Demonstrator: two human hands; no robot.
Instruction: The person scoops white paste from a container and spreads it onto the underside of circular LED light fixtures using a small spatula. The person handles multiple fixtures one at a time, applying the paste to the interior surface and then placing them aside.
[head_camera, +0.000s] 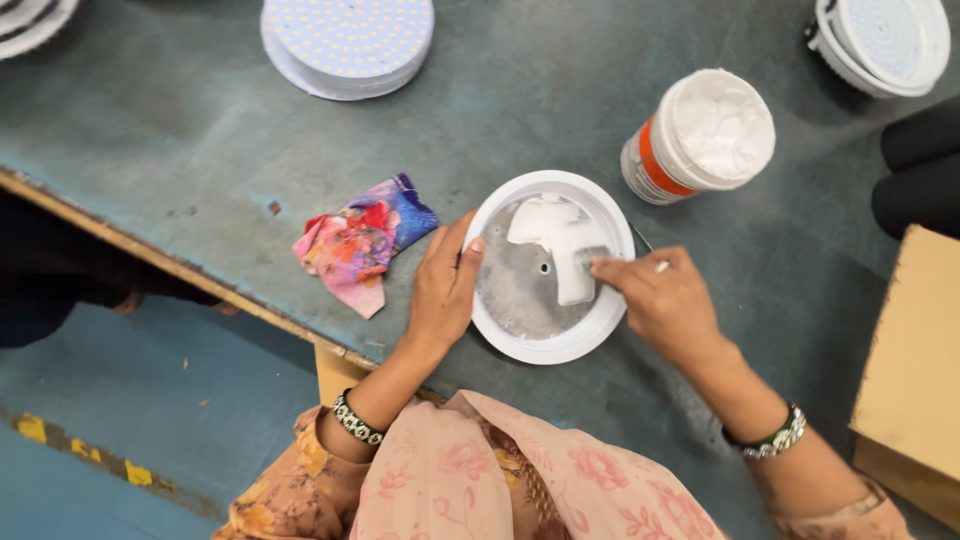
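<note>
Round white plastic housing with grey metal base (535, 345) lay on worn grey-green bench (200, 140), near front edge. Left hand (442, 290) gripped housing rim, fingers curled over it. Right hand (665, 300) pinched small brush-like tool (592, 256) — spreading white paste (556, 240) inside housing. Open white tub of paste (700, 135) stood just beyond; crumpled multicoloured cloth (360, 240) lay left of housing.
</note>
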